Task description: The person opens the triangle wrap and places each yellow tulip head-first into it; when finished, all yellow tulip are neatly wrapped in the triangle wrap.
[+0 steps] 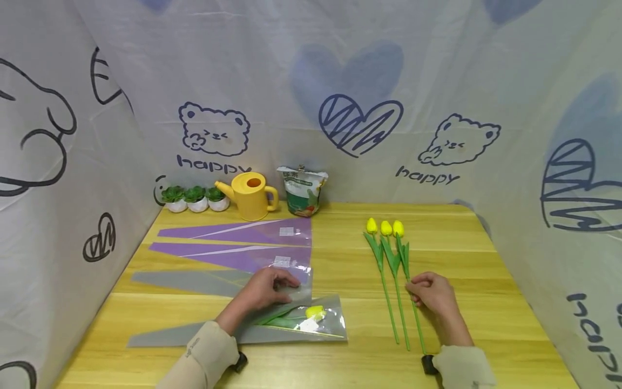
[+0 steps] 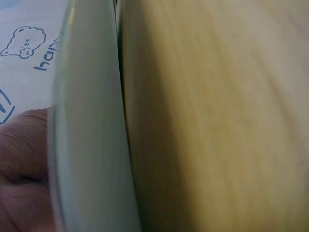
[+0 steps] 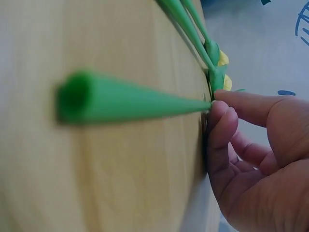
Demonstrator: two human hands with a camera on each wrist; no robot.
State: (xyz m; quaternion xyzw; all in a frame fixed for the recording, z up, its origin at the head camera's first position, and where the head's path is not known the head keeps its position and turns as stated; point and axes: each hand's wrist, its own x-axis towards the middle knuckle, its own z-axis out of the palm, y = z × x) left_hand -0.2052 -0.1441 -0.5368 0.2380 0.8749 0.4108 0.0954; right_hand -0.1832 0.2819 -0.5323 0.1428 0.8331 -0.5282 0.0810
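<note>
Beside table edge [image 1: 491, 237] — right hand [image 1: 432, 294] on tulip stem [image 1: 415, 319]

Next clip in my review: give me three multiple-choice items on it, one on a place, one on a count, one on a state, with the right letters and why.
1. Where does the yellow watering can stand?
A. at the table's far edge, between the small potted plants and the printed bag
B. at the near right corner
C. on the floor

2. How many loose yellow tulips lie by the right hand?
A. one
B. three
C. five

3. What is the right hand doing?
A. lying flat and idle
B. pinching a green stem
C. lifting the can

Answers: 1 A, the head view shows it by the backdrop between them. 2 B, three blooms lie side by side. 3 B, the right wrist view shows fingertips closed on the stem.
</note>
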